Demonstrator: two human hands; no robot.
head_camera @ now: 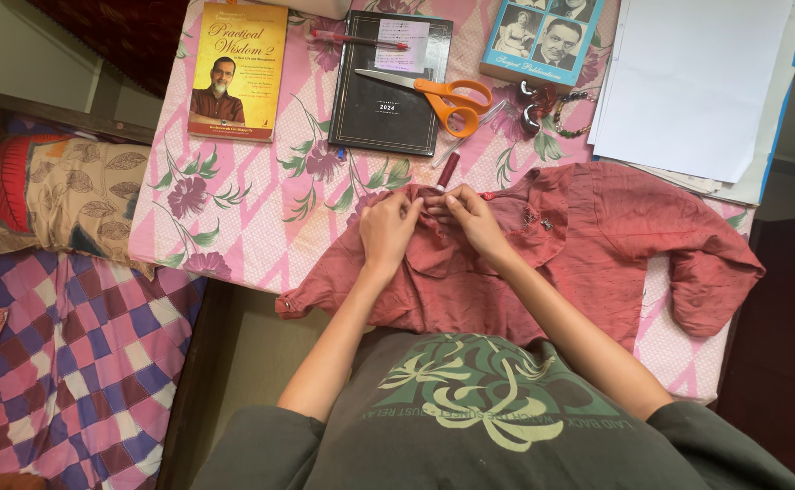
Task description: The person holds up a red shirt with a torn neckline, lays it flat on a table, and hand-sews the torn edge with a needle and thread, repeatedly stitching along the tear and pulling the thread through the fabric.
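While bent inward — left hand (387,229), right hand (470,220) — each grip pinching rust-red shirt (588,245).

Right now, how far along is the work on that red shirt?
The red shirt is already spread flat on the table, with scissors lying ready on a black diary. In hand: the left hand and right hand pinch the cloth together near its top edge. Any stitching there is too small to see, so what is left cannot be judged.
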